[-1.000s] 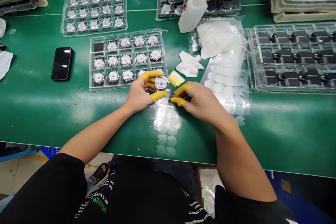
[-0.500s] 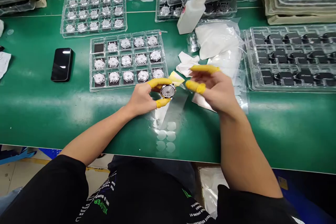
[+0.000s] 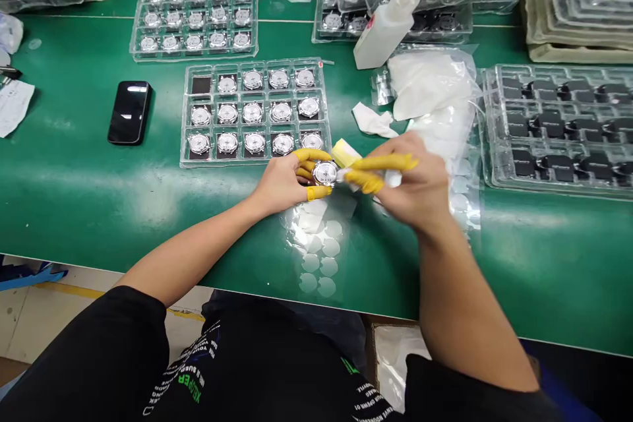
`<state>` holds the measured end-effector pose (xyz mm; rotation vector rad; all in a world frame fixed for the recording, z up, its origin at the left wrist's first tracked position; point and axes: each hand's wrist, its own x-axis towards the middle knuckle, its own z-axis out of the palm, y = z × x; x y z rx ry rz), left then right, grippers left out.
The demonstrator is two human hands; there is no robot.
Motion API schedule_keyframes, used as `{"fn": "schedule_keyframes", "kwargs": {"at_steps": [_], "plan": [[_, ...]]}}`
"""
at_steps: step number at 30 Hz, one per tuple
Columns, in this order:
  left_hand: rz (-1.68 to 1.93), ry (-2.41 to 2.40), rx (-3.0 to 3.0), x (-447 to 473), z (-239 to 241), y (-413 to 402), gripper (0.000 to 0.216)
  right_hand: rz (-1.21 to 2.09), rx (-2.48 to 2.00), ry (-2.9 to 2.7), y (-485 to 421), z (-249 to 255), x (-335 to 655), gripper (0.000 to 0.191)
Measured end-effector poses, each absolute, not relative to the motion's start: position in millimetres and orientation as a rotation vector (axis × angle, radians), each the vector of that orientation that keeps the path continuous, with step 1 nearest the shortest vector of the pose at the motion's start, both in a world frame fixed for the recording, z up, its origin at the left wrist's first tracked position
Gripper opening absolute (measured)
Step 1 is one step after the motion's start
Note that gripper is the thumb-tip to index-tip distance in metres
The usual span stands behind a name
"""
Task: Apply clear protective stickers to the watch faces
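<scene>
My left hand (image 3: 281, 183), with yellow finger cots on its fingers, grips a round silver watch case (image 3: 325, 173) by its edge, back side up. Pinched in my right hand (image 3: 418, 181), which also wears yellow finger cots, is a white cloth (image 3: 393, 179). Its tip touches the right side of the watch case. A yellow and white pad (image 3: 346, 153) lies just behind the hands. Below them, a clear film sheet with round stickers (image 3: 318, 265) is on the green table. The tray of watch cases (image 3: 254, 128) stands behind my left hand, its back left pocket without a watch.
A black phone (image 3: 129, 112) lies left of the tray. Behind are a second watch tray (image 3: 195, 18), a white bottle (image 3: 388, 26) and stacked trays (image 3: 573, 20). White packets (image 3: 430, 82) and a tray of black parts (image 3: 558, 125) sit to the right. Another white cloth (image 3: 372, 121) lies nearby.
My right hand, open beside the watch case before, has closed on a white cloth and moved left to the case. My left hand keeps its grip. The whole view has shifted slightly.
</scene>
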<state>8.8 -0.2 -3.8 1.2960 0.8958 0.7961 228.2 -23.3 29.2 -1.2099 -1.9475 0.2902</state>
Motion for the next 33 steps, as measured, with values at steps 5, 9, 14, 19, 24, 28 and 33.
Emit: {"fn": "schedule_keyframes", "kwargs": {"at_steps": [5,9,14,19,24,28,33], "plan": [[0.793,0.866,1.301,10,-6,-2,0.054,0.141,-1.375,-2.07,-29,23,205,0.024],[0.799,0.885,1.291,10,-5,-1,0.055,0.262,-1.259,-2.132,-25,17,212,0.019],[0.79,0.915,1.279,9,-4,-1,0.056,0.215,-1.282,-2.01,-23,15,216,0.022],[0.776,0.908,1.291,9,-3,-1,0.057,0.319,-1.215,-2.057,-22,14,214,0.019],[0.797,0.915,1.282,9,-3,-1,0.057,0.298,-1.261,-2.02,-21,14,212,0.02],[0.795,0.908,1.3,9,-4,-1,0.055,0.285,-1.258,-1.978,-21,14,213,0.024],[0.794,0.91,1.337,9,-5,-1,0.055,0.397,-1.219,-2.008,-21,12,213,0.021]]}}
